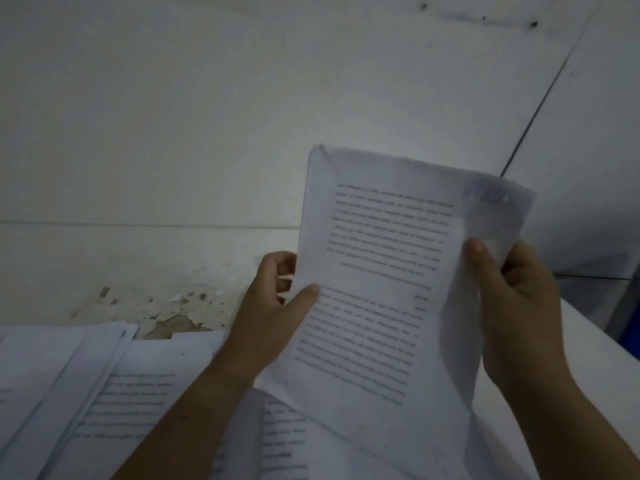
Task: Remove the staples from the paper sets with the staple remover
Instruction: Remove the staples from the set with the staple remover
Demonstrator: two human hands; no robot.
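I hold a printed paper set [377,271] up in front of me, tilted to the right, its top left corner creased. My left hand [277,299] grips its left edge, thumb on the front page and fingers curled behind. My right hand [516,299] pinches the right edge, where the pages fan apart, thumb on top. No staple remover shows in the head view, and I cannot make out a staple.
More printed paper sets [114,400] lie spread over the surface at the lower left and under my arms. A white wall [173,133] with peeling paint [180,313] near its base rises behind. A white ledge [595,372] and a dark blue object [627,337] are at the right.
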